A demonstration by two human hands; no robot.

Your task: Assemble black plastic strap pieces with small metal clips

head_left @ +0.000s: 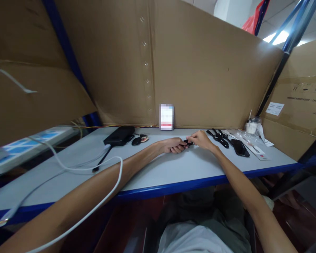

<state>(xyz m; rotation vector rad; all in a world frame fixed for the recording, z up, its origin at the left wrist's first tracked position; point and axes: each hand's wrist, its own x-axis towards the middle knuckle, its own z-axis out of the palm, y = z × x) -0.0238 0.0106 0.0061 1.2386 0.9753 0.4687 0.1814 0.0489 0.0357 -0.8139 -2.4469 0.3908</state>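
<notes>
My left hand (175, 145) is closed around one end of a small black object (189, 142). Pinching the object's other end is my right hand (200, 139), with its fingers pressed together. Both hands meet just above the grey tabletop (158, 172), and the fingers hide most of what they hold, so its kind is unclear. Nearest to my right hand lie black watch-like straps (219, 138), with a black smartphone (240, 147) beyond them. Left of my hands is a black oval fob (136, 141) beside a small round item (144, 139).
A phone-like screen (166, 117) leans against the cardboard wall (200, 70). At left sit a black box-shaped device (121, 136) and a power strip (28, 146). A white cable (120, 172) crosses over my left forearm. Clear plastic packaging (242, 136) and a white cup (251, 127) stand right.
</notes>
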